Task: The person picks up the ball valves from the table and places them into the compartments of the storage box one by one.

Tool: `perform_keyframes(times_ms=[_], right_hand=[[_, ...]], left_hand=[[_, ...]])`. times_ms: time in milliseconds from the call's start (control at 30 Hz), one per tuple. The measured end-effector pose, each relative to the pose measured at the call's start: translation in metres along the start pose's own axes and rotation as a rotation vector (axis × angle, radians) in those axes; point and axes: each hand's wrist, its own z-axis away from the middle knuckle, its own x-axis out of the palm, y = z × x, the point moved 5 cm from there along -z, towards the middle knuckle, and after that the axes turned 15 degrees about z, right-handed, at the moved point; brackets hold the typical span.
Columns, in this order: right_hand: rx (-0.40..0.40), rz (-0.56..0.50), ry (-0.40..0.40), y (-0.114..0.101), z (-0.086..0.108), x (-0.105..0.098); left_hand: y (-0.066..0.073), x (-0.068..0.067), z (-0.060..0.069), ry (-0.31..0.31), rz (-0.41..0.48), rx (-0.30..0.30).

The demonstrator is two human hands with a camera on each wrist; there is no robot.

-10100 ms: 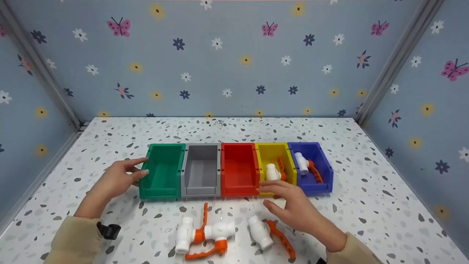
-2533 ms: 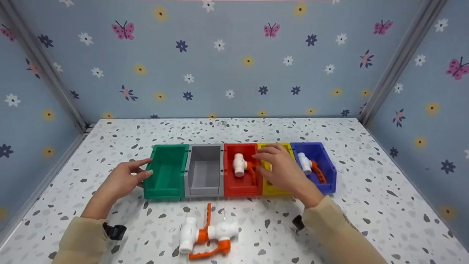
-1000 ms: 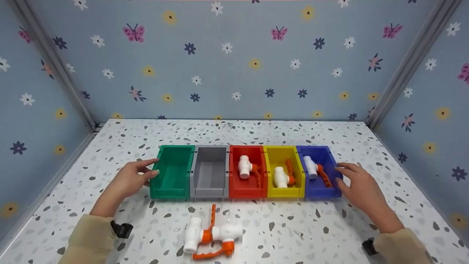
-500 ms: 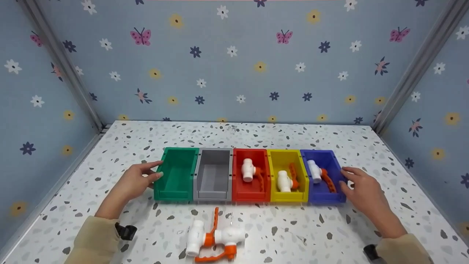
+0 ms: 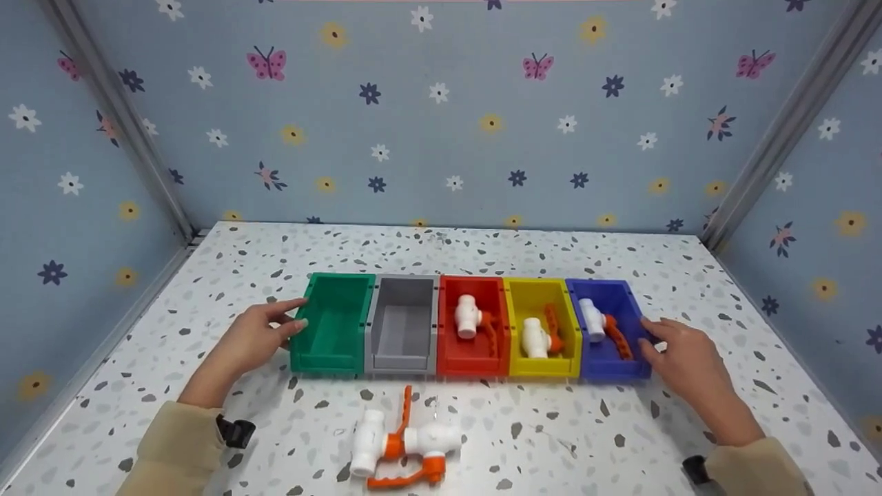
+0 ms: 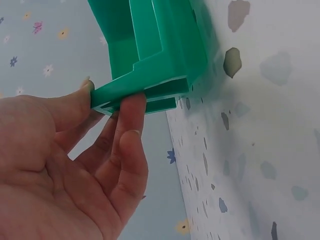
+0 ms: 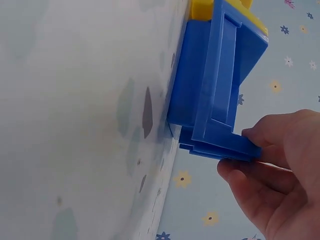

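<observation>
Speckled tabletop (image 5: 551, 448), hands (image 5: 251, 337) (image 5: 689, 355) pinching end bins (image 5: 327, 363) (image 5: 615, 370), sleeves (image 5: 172, 441) (image 5: 758, 468) cropped

We are at a work booth: flowered walls (image 5: 427, 55) and metal posts (image 5: 785, 124) enclose a speckled table (image 5: 537, 434).

The row runs green bin (image 5: 334, 324), grey bin (image 5: 402, 331), red bin (image 5: 473, 367), yellow bin (image 5: 543, 368) and blue bin (image 5: 615, 370), each in one plain colour; the blue looks more violet in the head view than from the right wrist. Every valve (image 5: 368, 441) pairs a white body with an orange handle (image 5: 406, 408). The tabletop (image 5: 689, 275) is white, scattered with pale grey, dark grey and a few brownish terrazzo flecks. The back wall (image 5: 427, 55) is pale blue, printed with pink butterflies (image 5: 267, 63), yellow, white and navy flowers (image 5: 334, 34) and small pink-and-navy sprigs (image 5: 270, 176), and the side walls (image 5: 41, 227) repeat that print. The corner posts (image 5: 124, 124) are grey, the sleeves (image 5: 169, 444) beige, the wrist mounts (image 5: 236, 432) black
</observation>
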Motion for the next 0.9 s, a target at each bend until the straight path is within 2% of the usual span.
perform_keyframes(times_ms=[100, 167, 333, 433, 533, 667, 767, 900], right_hand=[[-0.003, 0.005, -0.005, 0.000, 0.000, 0.000], [-0.001, 0.004, -0.017, -0.001, 0.000, 0.001], [0.003, -0.001, -0.045, 0.001, 0.000, 0.003], [-0.005, -0.001, -0.037, 0.002, 0.000, 0.001], [-0.010, -0.002, -0.028, 0.003, -0.001, -0.002], [-0.009, -0.010, -0.027, 0.004, -0.002, -0.004], [-0.003, -0.019, -0.026, 0.004, -0.001, -0.003], [0.004, -0.034, -0.039, 0.004, -0.001, 0.000]], left_hand=[[0.001, -0.001, 0.002, 0.010, -0.048, 0.012], [0.002, -0.002, 0.004, 0.038, -0.089, 0.026], [0.010, -0.013, 0.014, 0.194, -0.141, 0.106], [0.016, -0.015, 0.021, 0.238, -0.130, 0.142], [0.023, -0.012, 0.028, 0.228, -0.116, 0.174], [0.036, -0.001, 0.038, 0.193, -0.118, 0.251], [0.047, 0.011, 0.046, 0.143, -0.130, 0.314], [0.058, 0.030, 0.057, 0.044, -0.122, 0.347]])
